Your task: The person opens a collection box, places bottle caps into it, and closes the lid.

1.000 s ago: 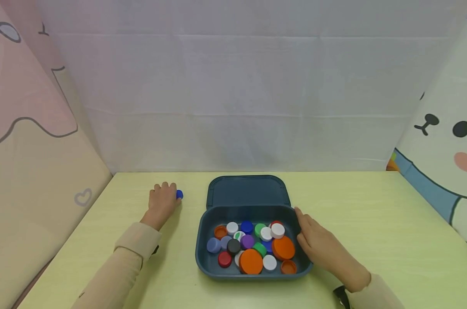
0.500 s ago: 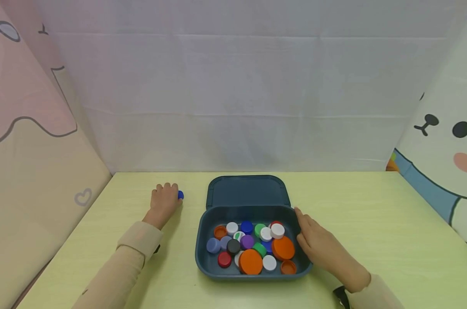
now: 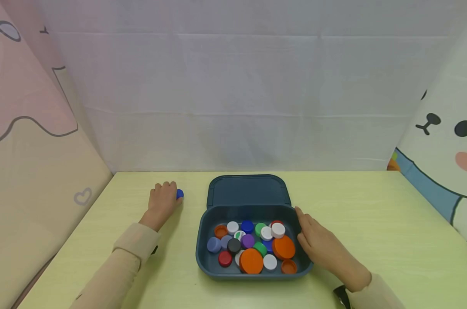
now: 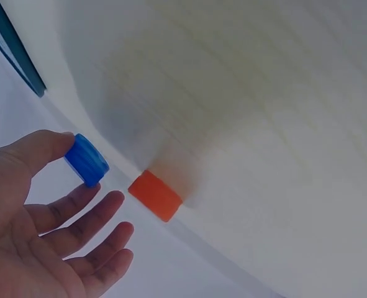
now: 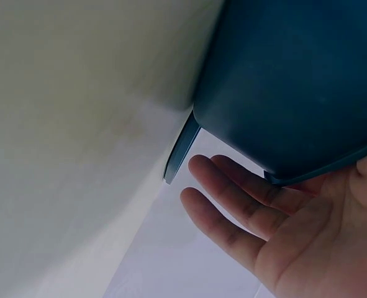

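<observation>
Between its thumb and index finger, my left hand [image 3: 162,201] pinches a blue bottle cap [image 4: 87,159] at the far left of the table. An orange cap [image 4: 156,195] sits on the tabletop just beyond these fingertips in the left wrist view; the hand hides it from the head view. At the centre lies a dark blue box [image 3: 254,277] holding several bottle caps in white, orange, green, blue, purple, red and black. My right hand [image 3: 321,243] rests against the box's right rim, fingers mostly straight along its outer side.
The box's dark blue lid [image 3: 249,191] lies flat behind it, touching or attached at the back edge. A pale yellow table [image 3: 372,214] spreads around the box. White fabric [image 3: 241,98] hangs at the back, with printed cloths on both sides.
My left hand shifts only very slightly, staying with the blue cap at the far left. The right hand, the box and the caps inside it keep their places.
</observation>
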### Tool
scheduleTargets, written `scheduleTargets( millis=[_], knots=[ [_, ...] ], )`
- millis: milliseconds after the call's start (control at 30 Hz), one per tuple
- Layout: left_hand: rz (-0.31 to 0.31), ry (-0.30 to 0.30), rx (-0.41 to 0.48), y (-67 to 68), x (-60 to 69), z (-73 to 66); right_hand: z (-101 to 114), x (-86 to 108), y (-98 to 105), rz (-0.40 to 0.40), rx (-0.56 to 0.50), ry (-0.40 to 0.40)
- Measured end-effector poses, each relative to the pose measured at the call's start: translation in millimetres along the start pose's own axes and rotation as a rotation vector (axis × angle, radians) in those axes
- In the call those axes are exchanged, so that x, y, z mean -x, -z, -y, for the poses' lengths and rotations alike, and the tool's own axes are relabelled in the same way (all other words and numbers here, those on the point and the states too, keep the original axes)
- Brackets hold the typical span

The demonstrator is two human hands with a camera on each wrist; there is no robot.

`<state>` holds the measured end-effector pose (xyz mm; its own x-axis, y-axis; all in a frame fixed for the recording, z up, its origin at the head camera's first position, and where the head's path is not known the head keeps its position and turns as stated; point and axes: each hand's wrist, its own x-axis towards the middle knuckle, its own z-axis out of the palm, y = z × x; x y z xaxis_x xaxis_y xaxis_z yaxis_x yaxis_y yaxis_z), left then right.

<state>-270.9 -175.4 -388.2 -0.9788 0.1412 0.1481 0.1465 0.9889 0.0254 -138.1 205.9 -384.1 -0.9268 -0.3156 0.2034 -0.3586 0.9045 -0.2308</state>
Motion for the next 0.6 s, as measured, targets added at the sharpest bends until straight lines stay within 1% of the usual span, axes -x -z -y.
scheduleTargets(
  millis=[233, 433, 600],
  knots=[
    [-0.057, -0.033, 0.035, 5.9, 3.9, -6.5, 0, 0.1, 0, -0.001, -0.008, 0.003],
    [-0.09, -0.069, 0.054, 17.5, 10.8, -18.1, 0, -0.3, -1, -0.014, -0.009, 0.012],
    [-0.126, -0.103, 0.059, 22.9, 16.1, -28.3, 0, -0.3, -1, -0.015, -0.008, 0.017]
  ],
)
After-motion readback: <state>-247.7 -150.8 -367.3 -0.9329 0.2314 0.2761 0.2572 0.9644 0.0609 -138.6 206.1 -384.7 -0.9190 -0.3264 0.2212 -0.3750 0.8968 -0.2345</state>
